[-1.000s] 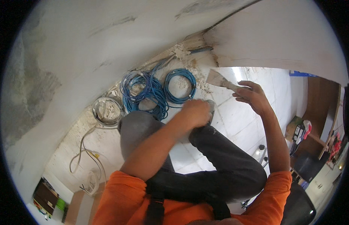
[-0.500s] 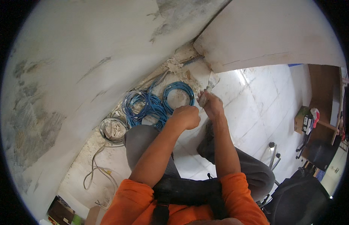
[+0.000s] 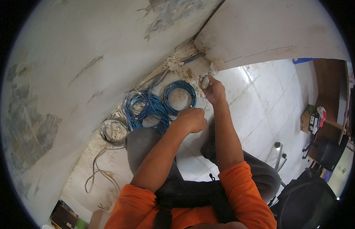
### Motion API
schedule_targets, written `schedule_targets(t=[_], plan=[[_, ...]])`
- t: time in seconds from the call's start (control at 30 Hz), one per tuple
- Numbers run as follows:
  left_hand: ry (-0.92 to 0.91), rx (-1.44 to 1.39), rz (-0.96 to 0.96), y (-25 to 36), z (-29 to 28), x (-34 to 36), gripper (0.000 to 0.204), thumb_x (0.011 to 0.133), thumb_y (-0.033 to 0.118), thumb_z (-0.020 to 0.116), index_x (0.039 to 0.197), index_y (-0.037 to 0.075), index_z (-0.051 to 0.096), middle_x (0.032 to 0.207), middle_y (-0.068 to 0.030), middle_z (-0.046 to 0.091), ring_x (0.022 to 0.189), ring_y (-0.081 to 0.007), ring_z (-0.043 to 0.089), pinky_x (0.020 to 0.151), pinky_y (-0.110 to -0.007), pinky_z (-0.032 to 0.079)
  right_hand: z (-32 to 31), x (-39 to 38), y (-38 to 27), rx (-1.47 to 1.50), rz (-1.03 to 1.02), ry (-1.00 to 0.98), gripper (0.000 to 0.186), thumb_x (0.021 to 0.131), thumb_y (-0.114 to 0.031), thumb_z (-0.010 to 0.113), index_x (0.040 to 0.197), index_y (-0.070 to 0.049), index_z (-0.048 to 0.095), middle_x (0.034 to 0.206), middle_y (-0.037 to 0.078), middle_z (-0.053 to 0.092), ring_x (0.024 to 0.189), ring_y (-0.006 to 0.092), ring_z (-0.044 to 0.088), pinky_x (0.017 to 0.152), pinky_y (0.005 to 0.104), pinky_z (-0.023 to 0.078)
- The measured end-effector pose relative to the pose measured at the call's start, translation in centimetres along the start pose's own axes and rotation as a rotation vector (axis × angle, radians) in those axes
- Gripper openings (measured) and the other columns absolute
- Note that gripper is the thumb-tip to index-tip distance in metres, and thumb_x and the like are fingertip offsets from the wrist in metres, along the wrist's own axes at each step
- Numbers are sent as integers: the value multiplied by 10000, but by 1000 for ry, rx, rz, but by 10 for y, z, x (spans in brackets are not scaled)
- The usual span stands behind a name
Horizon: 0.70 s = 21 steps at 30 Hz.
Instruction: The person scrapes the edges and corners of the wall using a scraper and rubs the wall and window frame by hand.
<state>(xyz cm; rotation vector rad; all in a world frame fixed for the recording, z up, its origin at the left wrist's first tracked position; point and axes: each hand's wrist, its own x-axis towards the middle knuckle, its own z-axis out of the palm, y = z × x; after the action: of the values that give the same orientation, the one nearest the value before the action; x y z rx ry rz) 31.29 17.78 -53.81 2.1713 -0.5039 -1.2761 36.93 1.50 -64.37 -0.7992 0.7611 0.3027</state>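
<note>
My right hand (image 3: 214, 91) is wrapped round the pale, dirty handle of a putty knife (image 3: 205, 82). Its light blade points away from me, toward the foot of the wall corner, and its edge is hard to make out. Lower and to the left, my left hand (image 3: 192, 120) is closed in a fist above the floor. Its fingertips are turned out of sight, so whatever it may hold is hidden. Just beyond that fist lies a neat coil of blue cable (image 3: 180, 98). A looser, tangled heap of blue cable (image 3: 147, 108) sits to its left.
Plaster crumbs (image 3: 175, 65) litter the wall's foot. A grey cable coil (image 3: 114, 132) and a loose pale cable (image 3: 94, 173) lie at left. The white wall (image 3: 82, 57) has grey bare patches. A white panel (image 3: 269, 30) stands ahead; a black chair (image 3: 305, 204) is at right.
My right hand has moved away from me with the putty knife, toward the corner. My left hand has shifted slightly to the right and stays closed.
</note>
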Motion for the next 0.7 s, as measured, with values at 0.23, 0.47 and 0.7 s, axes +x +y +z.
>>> schedule_targets(t=[0.23, 0.47, 0.7], plan=[[58, -13, 26, -2, 1, -1, 393, 930, 310, 569, 1080, -39, 669, 1140, -271, 679, 1109, -412, 644, 993, -486, 488, 2, 0, -15, 28, -34, -8, 262, 1073, -186, 452, 1214, 34, 465, 1088, 180, 648, 970, 273, 677, 837, 395, 578], [50, -32, 17, 1, -3, -4, 387, 930, 307, 565, 1068, -39, 670, 1139, -272, 679, 1104, -412, 647, 983, -497, 490, 26, -26, -32, 39, -106, 45, 268, 1068, -149, 469, 1240, 55, 456, 1142, 191, 626, 1057, 283, 686, 821, 341, 610], [60, -32, 52, 4, -3, -2, 380, 925, 286, 546, 1067, -44, 670, 1135, -278, 682, 1097, -419, 652, 980, -494, 495, 35, -49, -50, 97, -155, 45, 319, 1065, -150, 461, 1324, 36, 452, 1137, 184, 647, 1022, 293, 691, 790, 368, 608]])
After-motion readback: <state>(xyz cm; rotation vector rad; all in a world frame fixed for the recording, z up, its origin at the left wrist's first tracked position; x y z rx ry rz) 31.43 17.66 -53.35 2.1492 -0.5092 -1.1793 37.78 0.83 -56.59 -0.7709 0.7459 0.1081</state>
